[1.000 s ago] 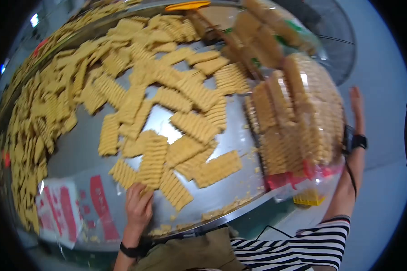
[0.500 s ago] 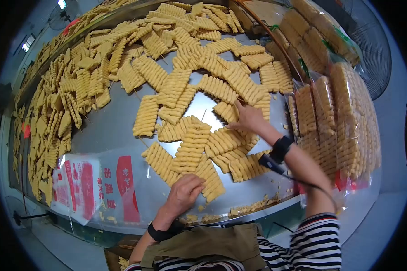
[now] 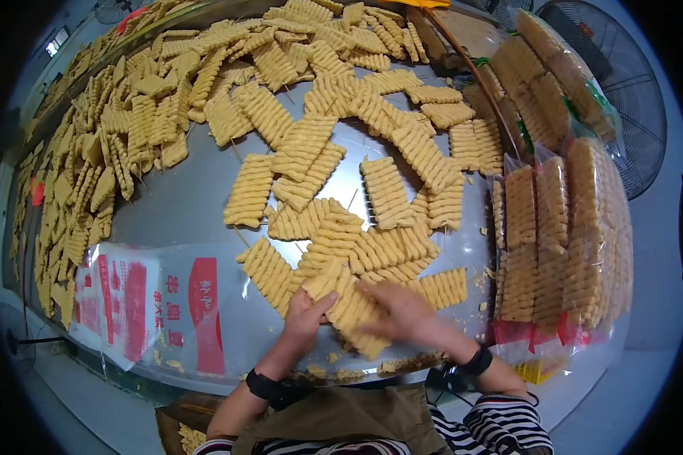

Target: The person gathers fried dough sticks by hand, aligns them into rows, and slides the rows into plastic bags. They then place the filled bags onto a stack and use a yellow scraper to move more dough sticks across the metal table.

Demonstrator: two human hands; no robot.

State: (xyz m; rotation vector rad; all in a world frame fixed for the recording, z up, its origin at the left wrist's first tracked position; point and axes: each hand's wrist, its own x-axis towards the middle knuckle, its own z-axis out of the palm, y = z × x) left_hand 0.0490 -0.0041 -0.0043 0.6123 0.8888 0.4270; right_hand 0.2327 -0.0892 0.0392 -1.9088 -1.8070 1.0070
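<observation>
Both my hands meet on one skewered cake stack at the table's near edge. My left hand pinches its left end, my right hand, blurred, clasps its right side; its long axis slants toward me.

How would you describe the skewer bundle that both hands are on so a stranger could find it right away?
Start at the metal table covered in yellow ridged skewers, then look to its near edge, right of the empty red-printed bags. There the left hand and right hand close in on one skewer bundle. Unlike its neighbours, it is the only one touched by hands.
</observation>
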